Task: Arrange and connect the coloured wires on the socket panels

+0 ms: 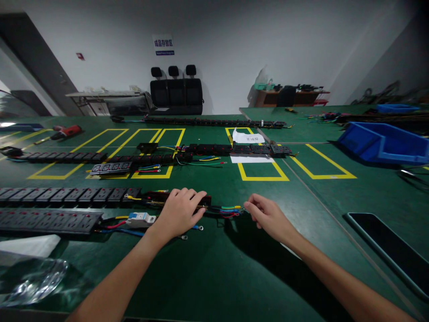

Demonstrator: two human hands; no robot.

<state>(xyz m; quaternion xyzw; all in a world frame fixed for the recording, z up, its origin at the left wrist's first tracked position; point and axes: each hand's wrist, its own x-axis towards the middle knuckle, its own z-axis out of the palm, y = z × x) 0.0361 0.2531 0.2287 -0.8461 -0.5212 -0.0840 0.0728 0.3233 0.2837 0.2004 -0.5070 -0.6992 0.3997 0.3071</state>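
Note:
My left hand [181, 208] is closed over a dark strip [208, 200] and the bundle of wires along it, thumb on the near side. From under it, green, yellow, blue and red wires [231, 209] with ring terminals run to the right. At their tips my right hand [263, 212] is pinched, thumb against index finger, on a wire end that the fingers partly hide. Left of my hands lies a long black socket strip [73, 196]. Nearer stands a second socket strip [50, 222], wired to a small white-and-blue breaker [141, 219].
More socket strips [214, 121] lie farther back on the green table [214, 277], near paper sheets [248, 137]. A red power drill [69, 131] is back left. At right are a blue bin [382, 142] and a phone [385, 250]. Clear plastic wrap [36, 277] lies front left.

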